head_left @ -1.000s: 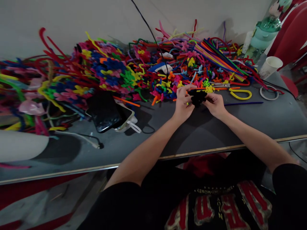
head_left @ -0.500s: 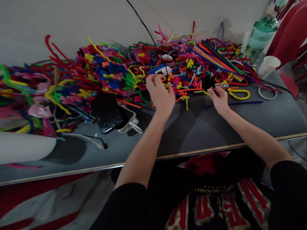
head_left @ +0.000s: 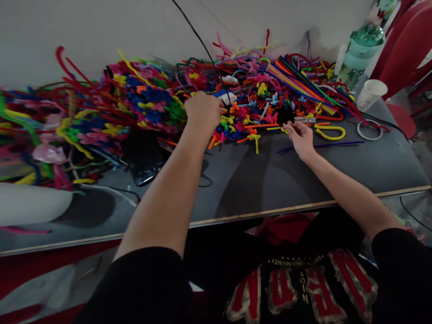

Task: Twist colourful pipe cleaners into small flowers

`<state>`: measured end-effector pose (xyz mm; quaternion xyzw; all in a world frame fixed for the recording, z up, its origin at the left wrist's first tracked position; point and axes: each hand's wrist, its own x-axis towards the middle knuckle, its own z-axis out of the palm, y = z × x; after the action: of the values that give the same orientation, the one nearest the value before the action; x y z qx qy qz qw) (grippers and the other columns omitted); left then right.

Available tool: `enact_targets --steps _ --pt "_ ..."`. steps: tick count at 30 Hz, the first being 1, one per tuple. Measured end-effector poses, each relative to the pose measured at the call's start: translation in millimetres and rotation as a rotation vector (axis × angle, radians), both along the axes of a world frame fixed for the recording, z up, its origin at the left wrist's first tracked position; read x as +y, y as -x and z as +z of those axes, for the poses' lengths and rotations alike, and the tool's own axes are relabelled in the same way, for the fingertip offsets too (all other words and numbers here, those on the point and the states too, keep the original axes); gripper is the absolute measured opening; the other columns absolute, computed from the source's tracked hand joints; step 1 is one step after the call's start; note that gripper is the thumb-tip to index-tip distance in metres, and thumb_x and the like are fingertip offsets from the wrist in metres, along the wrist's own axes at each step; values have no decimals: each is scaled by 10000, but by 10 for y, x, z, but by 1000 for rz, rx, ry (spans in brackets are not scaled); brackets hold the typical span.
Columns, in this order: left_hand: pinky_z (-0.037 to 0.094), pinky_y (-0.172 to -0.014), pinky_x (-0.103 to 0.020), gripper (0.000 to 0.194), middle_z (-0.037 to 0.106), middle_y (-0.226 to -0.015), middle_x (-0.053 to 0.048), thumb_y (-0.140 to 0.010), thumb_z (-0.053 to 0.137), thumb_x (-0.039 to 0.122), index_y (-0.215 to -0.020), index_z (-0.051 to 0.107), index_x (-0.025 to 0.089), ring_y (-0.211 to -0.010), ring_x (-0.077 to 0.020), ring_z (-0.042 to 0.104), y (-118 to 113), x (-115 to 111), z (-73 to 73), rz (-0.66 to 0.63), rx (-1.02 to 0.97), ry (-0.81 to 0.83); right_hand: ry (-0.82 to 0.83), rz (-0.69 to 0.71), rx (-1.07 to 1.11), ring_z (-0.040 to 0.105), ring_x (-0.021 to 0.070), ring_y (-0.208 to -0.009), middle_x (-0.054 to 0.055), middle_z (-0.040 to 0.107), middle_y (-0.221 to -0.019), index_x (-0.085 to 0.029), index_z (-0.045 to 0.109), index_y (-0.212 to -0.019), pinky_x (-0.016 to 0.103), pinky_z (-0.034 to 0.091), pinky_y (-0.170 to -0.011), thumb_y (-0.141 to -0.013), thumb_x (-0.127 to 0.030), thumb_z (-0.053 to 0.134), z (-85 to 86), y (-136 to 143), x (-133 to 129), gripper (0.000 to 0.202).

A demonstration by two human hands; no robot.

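My left hand (head_left: 204, 112) reaches over the heap of pipe cleaners and small fuzzy flowers (head_left: 157, 101), back toward me. Its fingers are hidden behind the hand, so any grip cannot be made out. Just beyond it lies a blue-and-white object (head_left: 225, 97), partly covered. In a pinch, my right hand (head_left: 300, 138) holds a black fuzzy pipe-cleaner flower (head_left: 285, 115) from below, above the table. A yellow looped pipe cleaner (head_left: 334, 133) and a dark purple straight one (head_left: 332, 145) lie close to that hand.
A black phone (head_left: 141, 159) lies left of my forearm. A bundle of straight pipe cleaners (head_left: 302, 83) rests on the heap. Farther right stand a paper cup (head_left: 371, 95), a white ring (head_left: 369, 130) and a green bottle (head_left: 361, 54). A black cable (head_left: 199, 38) hangs across the wall.
My left hand has moved left and farther over the heap, its fingers now turned out of sight. The right hand keeps holding the black flower. The view has shifted slightly.
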<state>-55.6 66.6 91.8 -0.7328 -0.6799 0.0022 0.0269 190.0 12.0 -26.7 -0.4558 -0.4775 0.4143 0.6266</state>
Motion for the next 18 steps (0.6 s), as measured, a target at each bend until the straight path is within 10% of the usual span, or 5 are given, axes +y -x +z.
enact_targets --steps 3,6,11,18 --pt "354 -1076 -540 372 615 -1310 -175 -944 397 207 -1187 673 156 -1299 -319 421 67 29 -71 -279 -97 -77 1 -5 12 410 52 -517 -17 649 -694 -195 692 -807 213 362 -474 -688 -662 746 6 15 1 486" --pt "256 -1145 -553 223 659 -907 -107 -872 472 192 -693 597 235 -1161 -273 456 152 213 -204 -485 -302 49 17 -1 51 426 50 -526 -14 658 -717 -191 690 -805 214 385 -494 -667 -652 765 10 16 11 487" --pt "175 -1182 -578 449 239 -506 -57 -757 625 342 -467 284 294 -971 -294 425 186 471 -338 -527 -487 117 73 -18 95 438 46 -532 -28 643 -707 -194 688 -812 208 393 -505 -646 -619 797 15 17 25 469" --pt "57 -1234 -596 437 249 -532 -24 -730 697 276 -459 354 263 -1048 -270 456 110 580 23 -488 -493 245 80 18 99 477 56 -578 0 685 -785 -201 662 -827 213 426 -526 -619 -681 779 40 16 38 536"
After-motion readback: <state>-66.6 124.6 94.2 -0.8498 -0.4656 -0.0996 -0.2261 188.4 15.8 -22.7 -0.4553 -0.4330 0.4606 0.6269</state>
